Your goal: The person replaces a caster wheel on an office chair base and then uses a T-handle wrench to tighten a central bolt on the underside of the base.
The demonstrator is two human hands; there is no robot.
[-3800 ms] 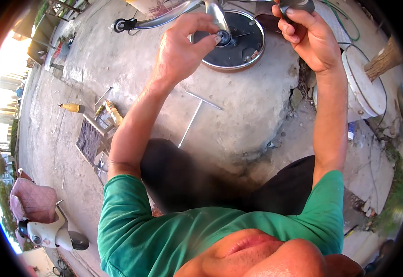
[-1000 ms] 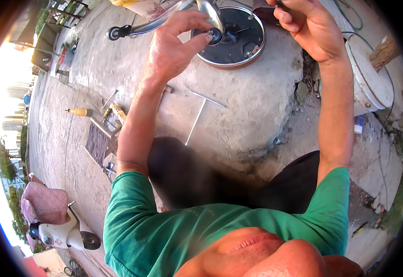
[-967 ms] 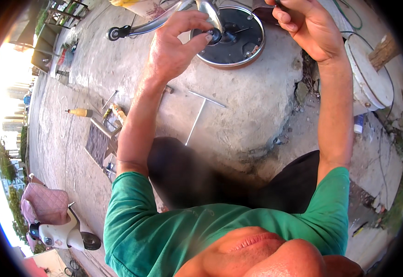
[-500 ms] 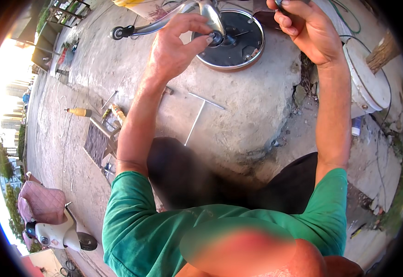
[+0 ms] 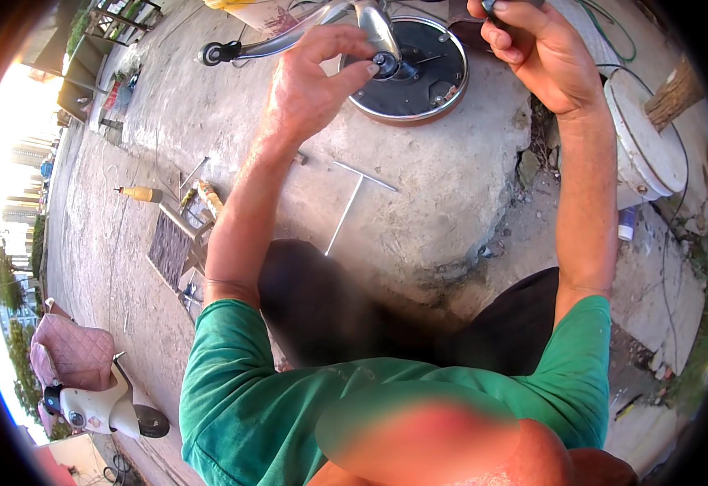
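Note:
A wheel (image 5: pixel 419 101) with a black plate on its face and a shiny rim lies at the top middle. A silver metal arm (image 5: pixel 293 40), with a dark bushing at its left end, reaches across to the hub. My left hand (image 5: pixel 317 81) is at the hub, its thumb and fingers curled around a small dark round piece (image 5: pixel 385 65) at the axle. My right hand (image 5: pixel 544 61) is raised at the upper right. Its fingers are closed on a dark object (image 5: pixel 516 10), mostly cut off by the upper edge, so its kind is unclear.
A T-handled wrench (image 5: pixel 354 198) lies on the concrete. Left of my forearm are a yellow-nozzled bottle (image 5: pixel 139 193) and a low board (image 5: pixel 174 251) with tools. A white bucket (image 5: pixel 645 146) stands at right beside broken concrete. A scooter (image 5: pixel 98 405) is parked at lower left.
The wheel, metal arm and ground tools appear slightly shifted rightward in the picture. Both hands keep nearly the same pose and hold.

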